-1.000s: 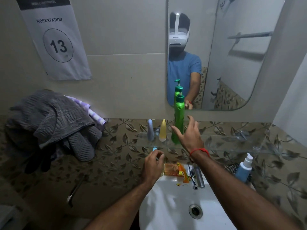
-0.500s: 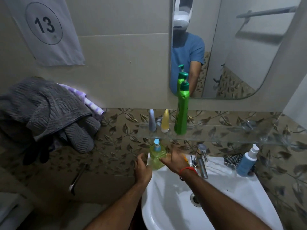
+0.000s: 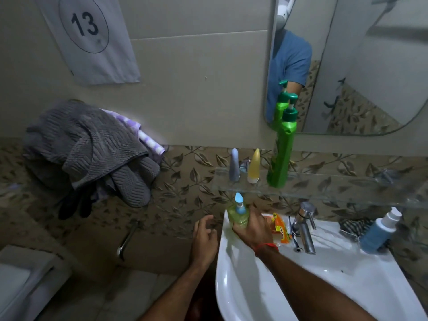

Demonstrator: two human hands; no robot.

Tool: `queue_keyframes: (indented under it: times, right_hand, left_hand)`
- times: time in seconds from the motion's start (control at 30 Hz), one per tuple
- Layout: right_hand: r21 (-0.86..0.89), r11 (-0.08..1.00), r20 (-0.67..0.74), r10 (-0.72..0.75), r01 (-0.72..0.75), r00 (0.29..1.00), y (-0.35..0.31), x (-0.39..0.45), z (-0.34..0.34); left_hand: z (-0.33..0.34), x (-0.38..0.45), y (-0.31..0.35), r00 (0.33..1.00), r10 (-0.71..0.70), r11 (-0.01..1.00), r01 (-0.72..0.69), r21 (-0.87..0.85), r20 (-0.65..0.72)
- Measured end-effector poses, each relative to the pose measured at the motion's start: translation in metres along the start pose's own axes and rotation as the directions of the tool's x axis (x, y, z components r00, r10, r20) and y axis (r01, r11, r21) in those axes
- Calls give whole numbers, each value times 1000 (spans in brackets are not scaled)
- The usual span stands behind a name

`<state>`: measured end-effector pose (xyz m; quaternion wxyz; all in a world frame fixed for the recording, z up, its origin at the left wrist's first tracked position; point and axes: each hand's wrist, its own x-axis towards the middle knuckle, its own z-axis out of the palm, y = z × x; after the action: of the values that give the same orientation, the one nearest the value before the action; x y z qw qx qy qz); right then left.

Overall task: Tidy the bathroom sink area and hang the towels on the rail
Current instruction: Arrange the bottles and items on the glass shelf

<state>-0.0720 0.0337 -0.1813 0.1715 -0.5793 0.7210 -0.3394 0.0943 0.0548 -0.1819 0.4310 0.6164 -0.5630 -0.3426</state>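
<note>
A small yellow-green pump bottle (image 3: 236, 214) with a blue nozzle stands on the back left corner of the white sink (image 3: 324, 281). My right hand (image 3: 254, 225) is wrapped around its lower part. My left hand (image 3: 205, 235) hovers just left of the sink rim, fingers loosely curled, holding nothing. A bunched grey towel (image 3: 92, 144) with a purple striped towel (image 3: 146, 135) under it hangs on the left wall. On the glass shelf (image 3: 335, 184) stand a tall green pump bottle (image 3: 281, 154), a grey tube (image 3: 234, 165) and a yellow tube (image 3: 253, 166).
An orange packet (image 3: 279, 228) lies behind my right hand beside the steel tap (image 3: 304, 225). A white and blue spray bottle (image 3: 379, 230) and a dark patterned cloth (image 3: 354, 224) sit at the sink's back right. The mirror (image 3: 370, 66) reflects a towel rail. A toilet edge (image 3: 20, 281) is at lower left.
My right hand came down from the green bottle on the shelf and closed on the small pump bottle. My left hand let go of that bottle and moved left off the sink.
</note>
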Motion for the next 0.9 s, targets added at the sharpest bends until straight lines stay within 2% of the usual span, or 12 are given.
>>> queue_keyframes:
  times: [0.13,0.3,0.47,0.53,0.6,0.67,0.8,0.9]
  right_hand:
    - [-48,975,-137,-221,217,965,10,-29,-25]
    - [-20,932,-333,-348,363,876,1,-53,-92]
    - [55,920,-618,-273,387,737,-10,-49,-172]
    - [73,936,-699,-198,344,687,-11,-37,-200]
    - [89,955,-732,-128,281,669,-10,-23,-220]
    - [98,968,-719,-91,230,689,-7,-9,-229]
    - [48,988,-579,-91,145,810,-2,16,-224]
    - [44,992,-532,-74,115,843,-2,29,-217]
  left_hand:
    - [8,-2,11,995,92,996,-92,-7,-26]
    - [31,-10,38,978,179,982,-183,-34,-108]
    - [56,-22,73,952,278,953,-290,-92,-125]
    - [64,-29,87,947,307,941,-317,-122,-95]
    - [70,-34,98,946,315,935,-322,-147,-71]
    - [73,-40,107,946,319,933,-323,-156,-54]
    - [73,-47,113,947,321,933,-319,-166,-15]
    - [68,-50,116,943,332,934,-329,-139,1]
